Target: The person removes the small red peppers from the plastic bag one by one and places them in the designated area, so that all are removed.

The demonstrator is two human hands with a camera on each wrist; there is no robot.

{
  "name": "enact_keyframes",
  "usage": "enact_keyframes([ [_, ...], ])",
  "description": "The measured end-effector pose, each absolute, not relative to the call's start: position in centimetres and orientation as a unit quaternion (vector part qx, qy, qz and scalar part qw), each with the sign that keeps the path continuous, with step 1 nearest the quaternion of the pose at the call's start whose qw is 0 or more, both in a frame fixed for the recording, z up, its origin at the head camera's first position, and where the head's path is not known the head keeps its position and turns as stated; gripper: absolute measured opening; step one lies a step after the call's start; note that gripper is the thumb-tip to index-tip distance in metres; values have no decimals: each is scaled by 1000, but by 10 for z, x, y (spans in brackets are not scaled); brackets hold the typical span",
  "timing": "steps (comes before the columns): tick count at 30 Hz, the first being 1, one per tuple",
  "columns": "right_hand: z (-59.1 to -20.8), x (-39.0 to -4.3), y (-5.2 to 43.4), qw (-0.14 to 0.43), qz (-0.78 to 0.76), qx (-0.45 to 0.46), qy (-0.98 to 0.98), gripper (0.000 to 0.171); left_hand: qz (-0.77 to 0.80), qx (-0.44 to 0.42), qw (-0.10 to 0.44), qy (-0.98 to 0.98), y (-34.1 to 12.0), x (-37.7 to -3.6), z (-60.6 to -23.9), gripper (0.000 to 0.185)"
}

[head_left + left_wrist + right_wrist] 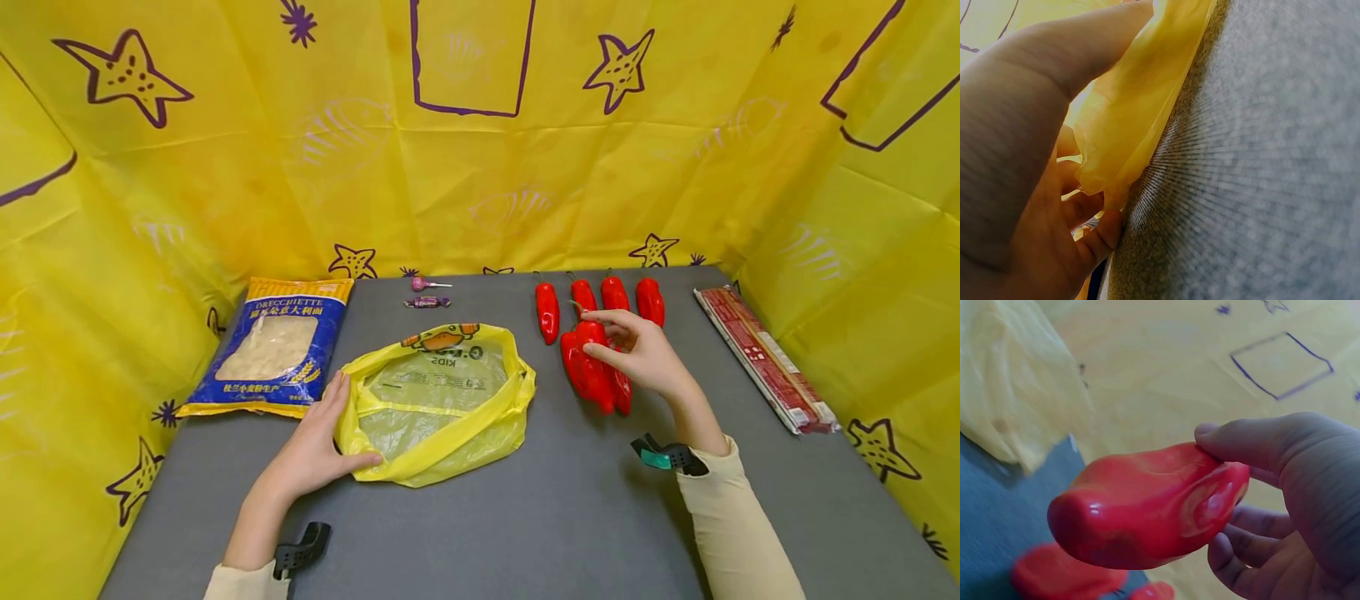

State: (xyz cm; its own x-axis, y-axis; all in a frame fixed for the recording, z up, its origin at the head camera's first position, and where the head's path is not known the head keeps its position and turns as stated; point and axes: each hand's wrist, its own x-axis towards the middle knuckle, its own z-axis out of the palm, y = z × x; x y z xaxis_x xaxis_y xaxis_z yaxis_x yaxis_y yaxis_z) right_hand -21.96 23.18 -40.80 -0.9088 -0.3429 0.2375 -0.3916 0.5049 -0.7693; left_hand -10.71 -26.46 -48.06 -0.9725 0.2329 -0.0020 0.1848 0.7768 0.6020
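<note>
A yellow plastic bag [480, 442] lies on the grey table with its mouth spread wide. My left hand [318, 442] holds its left side, the thumb over the front rim and the fingers along the outer left edge. In the left wrist view, the fingers curl at the bag's yellow film [1141, 106]. To the right, my right hand [641, 354] pinches a glossy red pepper [1141, 506] between thumb and fingers. The held pepper is raised over other red peppers [572, 367], partly hiding them. Several more peppers [547, 312] stand in a row behind.
A blue and yellow pasta packet [270, 346] lies left of the bag. Behind the bag are a lollipop [420, 284] and a purple-wrapped candy [427, 302]. A long red packet [761, 354] lies at the right. Yellow patterned cloth [480, 192] encloses the back and sides.
</note>
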Motion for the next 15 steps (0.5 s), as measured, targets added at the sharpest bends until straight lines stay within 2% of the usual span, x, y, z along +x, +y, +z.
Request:
enact_keyframes([
  [10,-404,-225,282,61,465,147,-871,46,316,111,41,941,-265,-108,-480,137],
  [15,-409,-227,306,47,431,100,-896,51,314,111,41,942,-265,-108,-480,137],
])
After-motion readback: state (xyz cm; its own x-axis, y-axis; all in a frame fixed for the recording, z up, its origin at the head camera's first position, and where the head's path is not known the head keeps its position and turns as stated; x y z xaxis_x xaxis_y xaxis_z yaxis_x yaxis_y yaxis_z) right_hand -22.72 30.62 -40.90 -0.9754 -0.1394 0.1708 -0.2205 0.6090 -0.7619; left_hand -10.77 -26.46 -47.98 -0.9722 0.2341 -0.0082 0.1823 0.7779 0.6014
